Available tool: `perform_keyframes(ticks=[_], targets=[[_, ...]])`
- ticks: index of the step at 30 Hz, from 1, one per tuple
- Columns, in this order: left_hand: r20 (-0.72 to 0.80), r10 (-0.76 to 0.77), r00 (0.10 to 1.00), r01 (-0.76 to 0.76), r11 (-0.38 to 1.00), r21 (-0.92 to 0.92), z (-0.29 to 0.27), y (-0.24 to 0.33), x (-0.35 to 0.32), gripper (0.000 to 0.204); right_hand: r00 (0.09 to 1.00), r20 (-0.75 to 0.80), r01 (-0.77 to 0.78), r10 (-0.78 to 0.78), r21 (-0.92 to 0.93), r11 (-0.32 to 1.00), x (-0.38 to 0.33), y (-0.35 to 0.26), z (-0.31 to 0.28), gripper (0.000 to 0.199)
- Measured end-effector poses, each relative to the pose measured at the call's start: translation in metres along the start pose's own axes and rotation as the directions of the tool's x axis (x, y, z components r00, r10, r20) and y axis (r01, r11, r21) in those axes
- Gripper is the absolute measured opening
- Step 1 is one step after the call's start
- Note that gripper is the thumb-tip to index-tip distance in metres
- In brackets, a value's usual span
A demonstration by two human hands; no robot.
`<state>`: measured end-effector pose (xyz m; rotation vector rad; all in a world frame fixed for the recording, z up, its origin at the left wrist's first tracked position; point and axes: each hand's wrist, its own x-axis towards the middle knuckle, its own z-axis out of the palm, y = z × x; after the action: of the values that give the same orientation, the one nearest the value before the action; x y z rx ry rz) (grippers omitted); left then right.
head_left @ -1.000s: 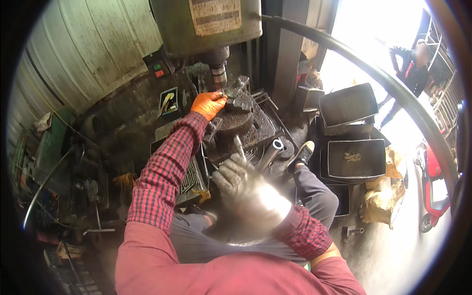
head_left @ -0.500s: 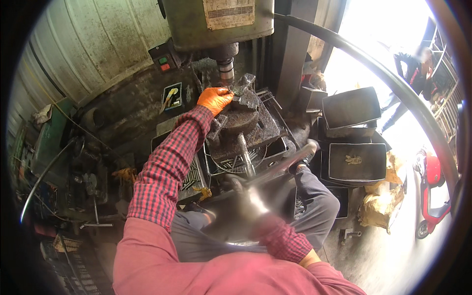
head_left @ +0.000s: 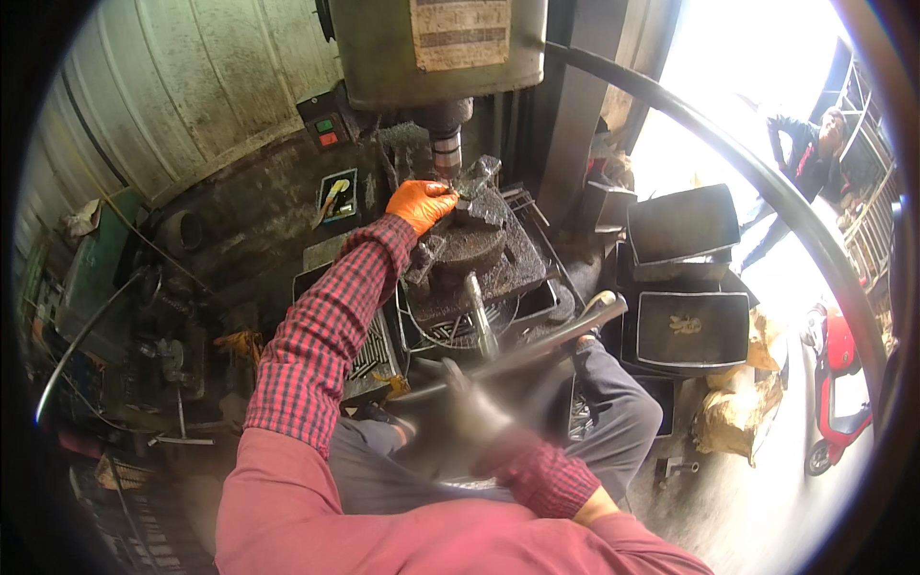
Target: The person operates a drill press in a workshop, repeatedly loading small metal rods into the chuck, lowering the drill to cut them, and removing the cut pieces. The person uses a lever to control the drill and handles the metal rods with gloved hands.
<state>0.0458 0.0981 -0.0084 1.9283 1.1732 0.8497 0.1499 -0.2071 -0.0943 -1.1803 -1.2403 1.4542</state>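
A worn label (head_left: 461, 34) fronts the drill press (head_left: 379, 67), corrugated wall (head_left: 220, 86) far left. Left hand (head_left: 421, 203) curls at the grimy vise (head_left: 470, 247), right hand (head_left: 476, 410) blurs at a metal bar (head_left: 551, 341); both grips unclear.

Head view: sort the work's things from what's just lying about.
Apparently in use:
drill press
machine vise by orange-gloved left hand
metal pipe at blurred right hand

Apparently lying about:
black trays
red scooter
crumpled brown sack
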Motion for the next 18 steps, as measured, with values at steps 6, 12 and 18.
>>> perform_keyframes(ticks=[6, 12, 18], targets=[[-0.011, 0.061, 0.998, -0.062, 0.988, -0.139, 0.001, -0.013, -0.005, 0.038, 0.92, 0.386, 0.1, 0.072, -0.408, 0.907, -0.053, -0.084, -0.077, 0.05], [-0.539, 0.102, 0.836, -0.118, 0.993, 0.004, -0.074, -0.085, -0.041, 0.045, 0.818, 0.137, 0.273, -0.559, -0.948, 0.166, -0.041, -0.177, -0.13, 0.043], [-0.596, -0.139, 0.791, 0.458, 0.781, 0.424, -0.143, -0.149, -0.079, 0.086, 0.907, 0.02, -0.074, -0.421, -0.976, -0.205, -0.003, -0.129, -0.131, 0.054]])
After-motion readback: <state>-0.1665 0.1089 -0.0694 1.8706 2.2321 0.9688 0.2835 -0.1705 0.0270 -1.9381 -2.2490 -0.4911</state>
